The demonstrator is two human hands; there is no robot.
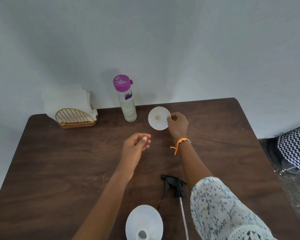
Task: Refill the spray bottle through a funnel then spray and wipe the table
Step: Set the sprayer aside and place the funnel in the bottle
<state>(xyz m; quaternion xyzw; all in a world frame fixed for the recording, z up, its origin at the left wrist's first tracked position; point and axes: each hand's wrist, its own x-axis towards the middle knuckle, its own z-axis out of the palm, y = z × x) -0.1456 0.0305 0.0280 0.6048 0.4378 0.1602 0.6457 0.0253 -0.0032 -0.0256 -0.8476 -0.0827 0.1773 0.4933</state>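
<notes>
Right hand (177,125) pinches the rim of a round white plastic funnel (158,118) at the far side of the dark brown wooden table (59,161). Left hand (136,147) hovers empty, fingers loosely curled. White spray bottle (144,222) stands uncapped at the near edge, black trigger sprayer head (173,186) lying beside it

1. One view only, worn on the person's head, looking forward and steeply down at the brown worktop (59,170).
2. It sits close: both forearms enter from the near edge.
3. Its wide angle takes in the wall (163,40) at the far side and floor at the right.
</notes>
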